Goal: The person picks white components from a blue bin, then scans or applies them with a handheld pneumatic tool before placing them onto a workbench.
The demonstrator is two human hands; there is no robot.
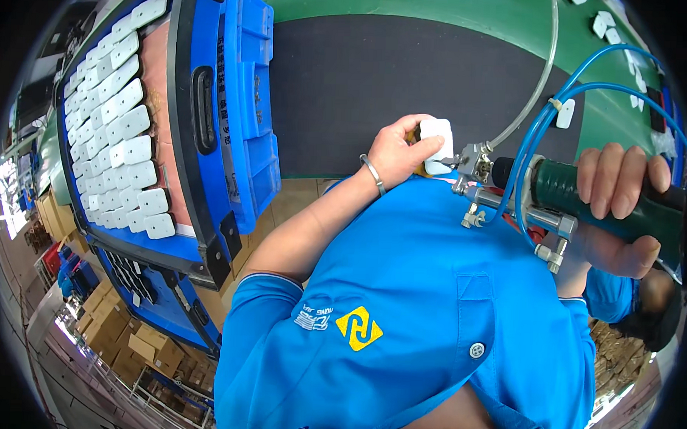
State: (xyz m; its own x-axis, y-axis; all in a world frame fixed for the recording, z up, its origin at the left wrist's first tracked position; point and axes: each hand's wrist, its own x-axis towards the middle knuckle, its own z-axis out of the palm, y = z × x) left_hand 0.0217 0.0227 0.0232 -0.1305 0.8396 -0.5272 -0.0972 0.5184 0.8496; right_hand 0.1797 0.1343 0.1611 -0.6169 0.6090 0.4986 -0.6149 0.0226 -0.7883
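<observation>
Just above the frame's centre, the left hand [398,156] pinches a white plate [437,133] beside a metal fitting [476,163]; at middle right, the right hand [617,182] grips a dark green cylindrical tool [554,184].

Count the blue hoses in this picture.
2: the upper hose arcs at right; the lower hose curves beneath it. A tie bundles both above the green tool. Others may be hidden.

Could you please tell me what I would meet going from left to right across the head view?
Rows of white pieces → blue plastic bin → left hand → white piece it holds → metal fitting → right hand gripping the dark green handle.
</observation>
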